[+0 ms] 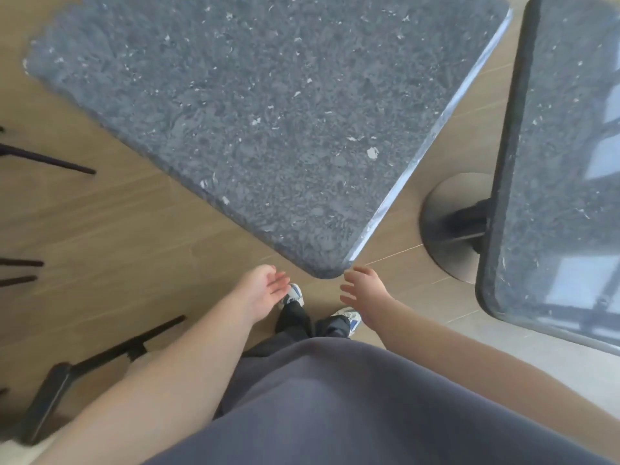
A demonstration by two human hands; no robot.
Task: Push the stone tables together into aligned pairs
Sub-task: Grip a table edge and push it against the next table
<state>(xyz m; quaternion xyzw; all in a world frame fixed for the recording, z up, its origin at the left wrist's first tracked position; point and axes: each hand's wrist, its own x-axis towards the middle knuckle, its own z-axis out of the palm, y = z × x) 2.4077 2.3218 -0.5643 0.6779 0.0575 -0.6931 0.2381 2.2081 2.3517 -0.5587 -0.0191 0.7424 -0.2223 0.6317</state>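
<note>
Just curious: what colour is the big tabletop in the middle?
Dark grey tabletop speckled with white flecks; head view.

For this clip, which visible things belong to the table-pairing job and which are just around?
Job: near stone table; second stone table with round base; left hand and right hand, both open, off the corner.
Around: dark chair legs; wood floor.

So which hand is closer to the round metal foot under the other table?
Right. The right hand is open by the near table's corner, on the side of the round base. The left hand is open on that corner's far side, farther away.
</note>
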